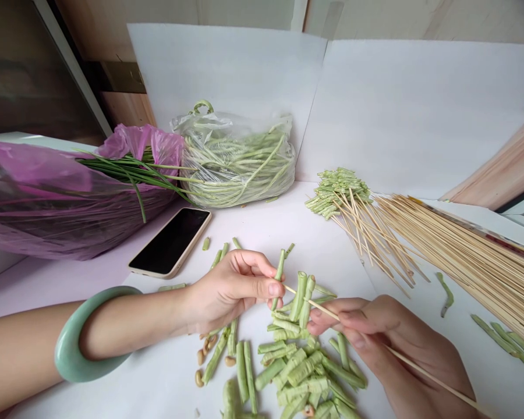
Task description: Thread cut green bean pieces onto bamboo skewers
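While a cut piece of yardlong bean is pinched between the thumb and fingers of the left hand, a bamboo skewer is gripped by the right hand, its tip held just beside that piece, with the hands close but apart. A heap of cut beans is spread below the hands; a bundle of skewers lies beyond the right hand, a phone beyond the left.
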The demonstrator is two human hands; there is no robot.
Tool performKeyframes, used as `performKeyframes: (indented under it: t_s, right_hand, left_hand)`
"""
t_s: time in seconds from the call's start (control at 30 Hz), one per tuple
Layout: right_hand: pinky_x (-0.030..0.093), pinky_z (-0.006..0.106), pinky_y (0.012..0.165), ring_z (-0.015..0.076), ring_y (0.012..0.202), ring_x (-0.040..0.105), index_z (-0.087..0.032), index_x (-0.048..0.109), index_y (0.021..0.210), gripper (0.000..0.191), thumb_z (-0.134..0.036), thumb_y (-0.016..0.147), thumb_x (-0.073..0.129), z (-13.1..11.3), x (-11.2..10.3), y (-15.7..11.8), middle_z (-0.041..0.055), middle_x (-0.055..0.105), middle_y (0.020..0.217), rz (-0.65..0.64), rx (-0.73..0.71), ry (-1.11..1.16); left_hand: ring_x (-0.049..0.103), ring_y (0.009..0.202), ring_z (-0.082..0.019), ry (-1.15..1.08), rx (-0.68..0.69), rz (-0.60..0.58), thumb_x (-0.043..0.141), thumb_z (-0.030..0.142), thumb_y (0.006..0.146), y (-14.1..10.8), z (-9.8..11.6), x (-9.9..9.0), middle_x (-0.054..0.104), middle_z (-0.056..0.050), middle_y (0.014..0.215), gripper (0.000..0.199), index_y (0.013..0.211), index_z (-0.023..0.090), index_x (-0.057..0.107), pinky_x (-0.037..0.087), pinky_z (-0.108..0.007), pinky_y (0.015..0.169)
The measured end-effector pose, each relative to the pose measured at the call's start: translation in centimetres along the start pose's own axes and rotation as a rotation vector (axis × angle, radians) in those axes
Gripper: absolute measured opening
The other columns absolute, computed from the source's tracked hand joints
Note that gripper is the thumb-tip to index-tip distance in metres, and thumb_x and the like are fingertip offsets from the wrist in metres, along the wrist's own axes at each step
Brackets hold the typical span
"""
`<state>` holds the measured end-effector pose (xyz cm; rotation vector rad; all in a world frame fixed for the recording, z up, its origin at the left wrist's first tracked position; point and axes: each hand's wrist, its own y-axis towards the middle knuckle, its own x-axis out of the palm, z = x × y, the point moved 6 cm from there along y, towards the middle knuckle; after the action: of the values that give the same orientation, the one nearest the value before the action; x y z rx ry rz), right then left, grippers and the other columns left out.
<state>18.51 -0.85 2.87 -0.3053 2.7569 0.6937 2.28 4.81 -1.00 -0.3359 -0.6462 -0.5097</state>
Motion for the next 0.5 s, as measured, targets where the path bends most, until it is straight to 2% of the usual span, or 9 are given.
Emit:
performKeyframes:
  t_s: [0.13,0.33,0.5]
  right_hand:
    - [0.058,0.03,0.068,0.0201,0.08,0.07,-0.027,0.052,0.081,0.01,-0.026,0.09,0.048,0.3,0.3,-0.4,0.004,0.073,0.082,0.055,0.048,0.078]
    - [0.056,0.029,0.071,0.0177,0.079,0.069,-0.028,0.053,0.085,0.01,-0.022,0.09,0.048,0.0,1.1,-0.6,0.0,0.071,0.078,0.172,0.017,0.118]
    - [0.055,0.024,0.067,0.0153,0.076,0.069,-0.028,0.052,0.084,0.012,-0.019,0.09,0.047,-0.3,1.7,-0.5,0.0001,0.071,0.084,0.144,-0.025,0.151]
  left_hand:
    - [0.064,0.056,-0.012,0.002,-0.011,-0.003,0.084,0.013,0.054,0.0,-0.1,0.0,0.07,-0.003,0.063,0.017,0.063,0.015,0.07,0.047,-0.021,0.059]
    - [0.064,0.055,-0.011,-0.001,-0.008,-0.02,0.083,0.011,0.055,-0.1,0.0,0.3,0.069,-0.002,0.062,0.015,0.061,0.016,0.07,0.046,-0.021,0.057]
    - [0.06,0.053,-0.01,0.039,-0.036,-0.049,0.084,0.011,0.053,-0.2,-0.4,0.7,0.069,-0.001,0.057,0.016,0.058,0.014,0.07,0.043,-0.021,0.054]
